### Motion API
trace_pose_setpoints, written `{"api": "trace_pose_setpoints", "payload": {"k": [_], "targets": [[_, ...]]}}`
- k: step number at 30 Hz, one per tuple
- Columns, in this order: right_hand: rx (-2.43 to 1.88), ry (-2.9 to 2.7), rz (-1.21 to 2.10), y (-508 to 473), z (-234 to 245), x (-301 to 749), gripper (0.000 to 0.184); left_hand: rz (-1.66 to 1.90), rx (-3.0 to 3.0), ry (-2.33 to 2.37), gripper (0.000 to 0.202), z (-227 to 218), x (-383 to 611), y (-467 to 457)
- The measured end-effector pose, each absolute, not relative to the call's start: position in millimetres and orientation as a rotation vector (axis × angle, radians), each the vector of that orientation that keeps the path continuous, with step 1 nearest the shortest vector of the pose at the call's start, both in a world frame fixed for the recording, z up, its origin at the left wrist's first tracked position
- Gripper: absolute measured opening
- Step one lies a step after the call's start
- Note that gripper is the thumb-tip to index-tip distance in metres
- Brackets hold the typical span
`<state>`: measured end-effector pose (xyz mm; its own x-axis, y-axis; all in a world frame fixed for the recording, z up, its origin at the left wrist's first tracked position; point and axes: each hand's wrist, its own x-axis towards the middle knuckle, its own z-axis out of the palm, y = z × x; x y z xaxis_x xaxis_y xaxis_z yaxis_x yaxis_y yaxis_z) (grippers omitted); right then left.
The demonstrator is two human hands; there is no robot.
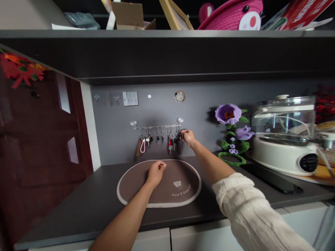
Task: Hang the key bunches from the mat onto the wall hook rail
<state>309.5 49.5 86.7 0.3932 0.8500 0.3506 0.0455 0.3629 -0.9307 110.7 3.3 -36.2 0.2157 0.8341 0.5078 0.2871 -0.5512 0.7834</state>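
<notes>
Nearest: our cream sleeve (pixel 248 209) on the right arm, above the dark surface (pixel 78 209). Brown oval mat (pixel 136 191) lies flat on it. Our left hand (pixel 156 171) rests on the mat's far edge, curled into a loose fist; we see nothing in it. Our right hand (pixel 187 137) is further out at the wall, fingertips pinched on the rightmost key bunch (pixel 178 142), which hangs at the right end of the rail (pixel 157 127). Other keys (pixel 145 143) hang left of it. To the right stand purple knitted flowers (pixel 229 115), then a glass-lidded cooker (pixel 285 139). A shelf (pixel 167 33) runs overhead.
</notes>
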Motion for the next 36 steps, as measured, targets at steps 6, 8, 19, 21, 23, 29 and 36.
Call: {"api": "trace_pose_setpoints", "payload": {"k": [6,8,19,21,23,29,36], "targets": [[-1.116,-1.009,0.666,55.3,75.1,313.4,0.014,1.339,1.92,1.042,0.015,-32.1,111.7,0.0],[-1.124,-0.999,0.664,55.9,71.8,314.0,0.012,1.341,1.915,1.053,0.014,-31.6,111.6,-0.2],[-1.239,-0.897,0.664,40.1,48.0,318.5,0.014,1.397,1.89,1.028,0.013,-33.8,110.7,5.1],[-1.276,-0.887,0.662,30.6,39.6,317.6,0.017,1.404,1.88,1.011,0.011,-32.0,109.8,2.8],[-1.303,-0.887,0.67,18.1,31.6,312.6,0.016,1.405,1.843,1.002,0.012,-30.0,108.4,-1.2],[-1.212,-1.034,0.761,-31.4,15.7,273.1,0.006,1.424,1.72,0.926,0.049,-21.0,97.5,-21.2],[-0.96,-1.471,0.588,-85.3,4.1,236.0,0.069,1.45,2.002,0.71,0.084,-2.6,64.0,-57.6]]}}
